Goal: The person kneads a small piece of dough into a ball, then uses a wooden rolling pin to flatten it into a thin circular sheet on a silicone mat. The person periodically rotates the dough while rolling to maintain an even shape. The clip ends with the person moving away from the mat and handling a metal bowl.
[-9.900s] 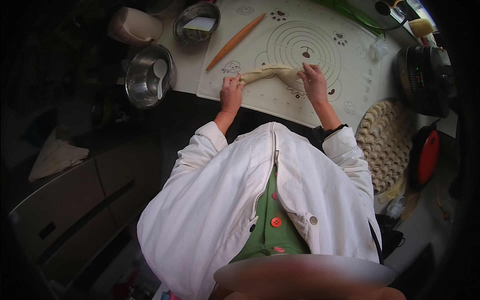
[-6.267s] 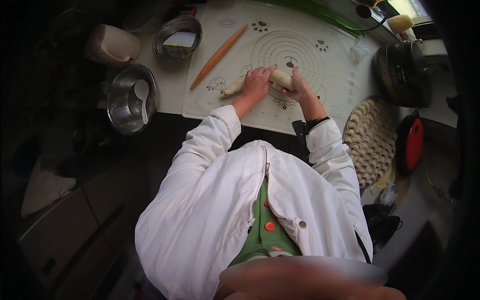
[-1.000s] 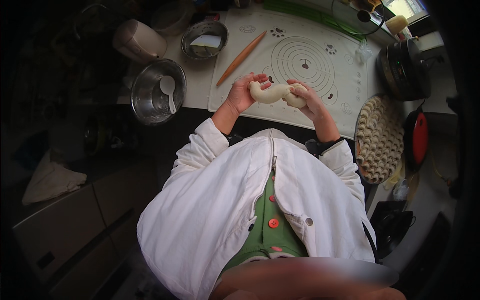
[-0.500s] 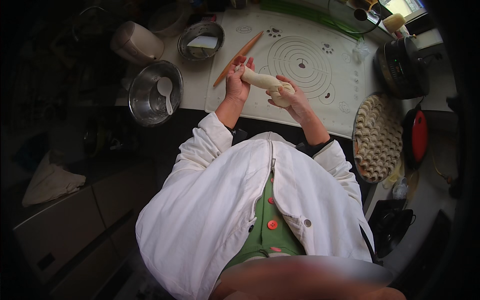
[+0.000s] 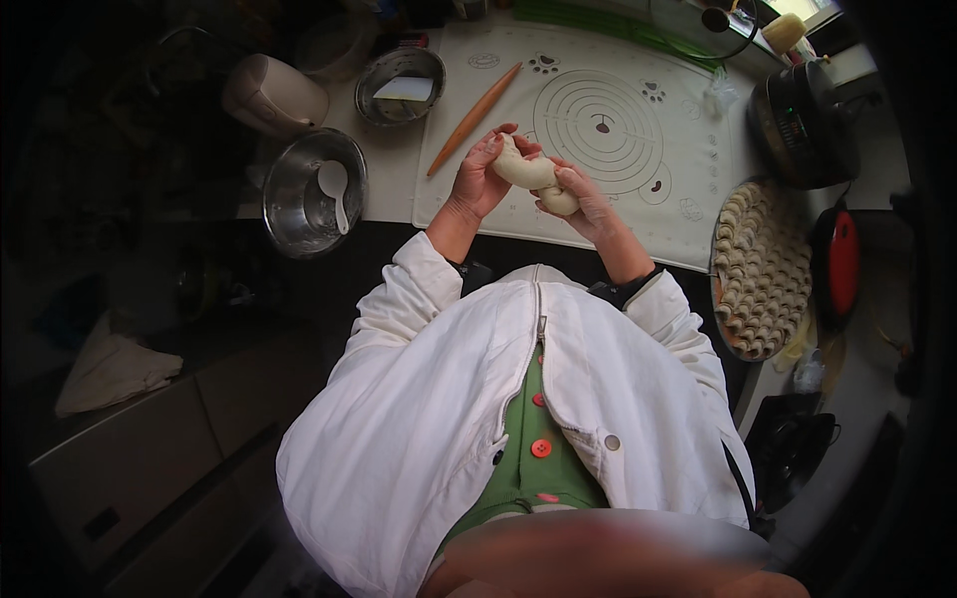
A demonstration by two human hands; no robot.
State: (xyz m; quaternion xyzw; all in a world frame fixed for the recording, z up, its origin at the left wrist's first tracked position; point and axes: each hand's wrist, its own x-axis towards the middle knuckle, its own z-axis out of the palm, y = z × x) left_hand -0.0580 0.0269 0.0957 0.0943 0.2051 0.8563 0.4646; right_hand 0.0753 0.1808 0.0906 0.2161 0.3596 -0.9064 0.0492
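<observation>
A thick, pale roll of dough (image 5: 522, 171) is held up in both hands over the near part of a white printed pastry mat (image 5: 688, 149). My left hand (image 5: 482, 177) grips its upper left end, fingers closed around it. The lower right end is curled into a rounded lump, and my right hand (image 5: 586, 199) is closed about that part. The dough bends in a curve between the two hands. Left of it, a wooden rolling pin (image 5: 475, 120) with tapered ends lies slanted on the mat.
At the left stands a steel bowl (image 5: 289, 189) with a white spoon (image 5: 334, 189); behind it is another metal bowl (image 5: 369, 85) holding a white flat piece. On the right, a round tray of dumplings (image 5: 763, 269) sits beside a red-and-black pan (image 5: 840, 261) and a dark cooker (image 5: 802, 125).
The dough has gone from a fairly straight, stretched roll to a shorter, bent one. My left hand has folded its end over toward the right hand.
</observation>
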